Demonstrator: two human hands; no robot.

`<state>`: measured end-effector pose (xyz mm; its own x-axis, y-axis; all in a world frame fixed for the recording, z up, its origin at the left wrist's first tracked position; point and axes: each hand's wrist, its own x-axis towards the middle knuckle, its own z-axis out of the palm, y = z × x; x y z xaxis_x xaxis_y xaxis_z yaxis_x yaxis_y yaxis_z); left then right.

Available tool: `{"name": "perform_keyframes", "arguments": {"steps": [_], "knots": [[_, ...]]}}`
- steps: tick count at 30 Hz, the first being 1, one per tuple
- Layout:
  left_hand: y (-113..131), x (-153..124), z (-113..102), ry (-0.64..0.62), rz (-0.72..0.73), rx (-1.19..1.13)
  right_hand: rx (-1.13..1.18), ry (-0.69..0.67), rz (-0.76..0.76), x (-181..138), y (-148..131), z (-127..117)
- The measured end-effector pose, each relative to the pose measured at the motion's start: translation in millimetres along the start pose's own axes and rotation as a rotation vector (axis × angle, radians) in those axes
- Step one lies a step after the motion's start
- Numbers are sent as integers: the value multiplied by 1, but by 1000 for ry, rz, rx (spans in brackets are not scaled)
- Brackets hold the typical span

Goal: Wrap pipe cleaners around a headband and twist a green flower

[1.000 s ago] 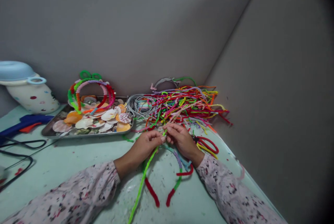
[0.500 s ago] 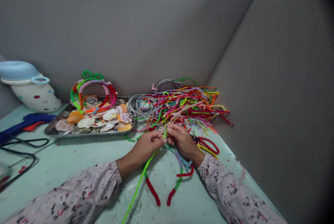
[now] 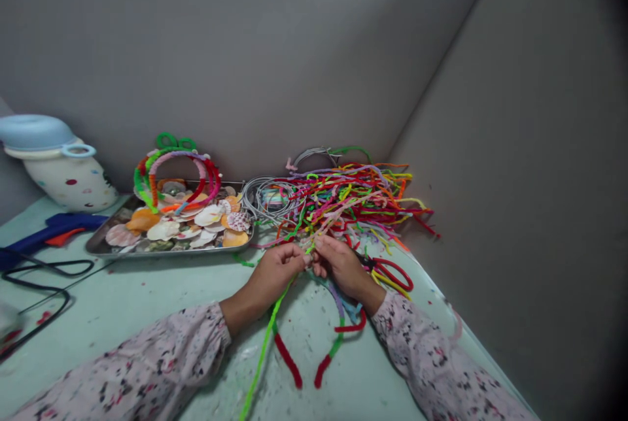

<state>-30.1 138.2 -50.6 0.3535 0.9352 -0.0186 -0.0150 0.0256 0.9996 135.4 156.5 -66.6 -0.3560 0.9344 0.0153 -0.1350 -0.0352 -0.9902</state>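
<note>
My left hand (image 3: 277, 272) is closed in a pinch on a bright green pipe cleaner (image 3: 262, 359), whose long tail hangs down toward the front of the table. Close beside it, my right hand (image 3: 341, 265) pinches the same pipe cleaner near its upper end, the fingertips of both hands almost touching. Below the hands lies a headband (image 3: 286, 359) wrapped in red, green and lilac pipe cleaner, its two red ends pointing toward me. How the green strand meets the headband is hidden by my fingers. Right of it lies a bent red piece (image 3: 352, 328).
Loose pipe cleaners (image 3: 363, 202) pile up behind my hands, next to coiled wire (image 3: 265, 202). Scissors (image 3: 392, 275) with red and yellow handles lie at right. At left are a metal tray (image 3: 171, 252) of shells, wrapped headbands (image 3: 210, 176), a blue glue gun (image 3: 44, 238) and a lidded cup (image 3: 69, 179).
The lower tail of the green pipe cleaner has swung slightly to the right. Both hands keep nearly the same place and pinch.
</note>
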Motion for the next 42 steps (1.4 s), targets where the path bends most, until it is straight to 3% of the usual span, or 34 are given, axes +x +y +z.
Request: {"name": "perform_keyframes", "arguments": {"steps": [5,14,29,42], "knots": [[-4,2,-1,15,-14,-24,51,-10,10,0,2,-2],[-6,2,-1,41,-39,-40,-183,92,-56,-6,-10,8],[-10,3,-3,-17,34,57,-198,132,-70,-5,-10,8],[-4,-1,1,8,19,48,-250,139,-91,-4,-9,7]]}}
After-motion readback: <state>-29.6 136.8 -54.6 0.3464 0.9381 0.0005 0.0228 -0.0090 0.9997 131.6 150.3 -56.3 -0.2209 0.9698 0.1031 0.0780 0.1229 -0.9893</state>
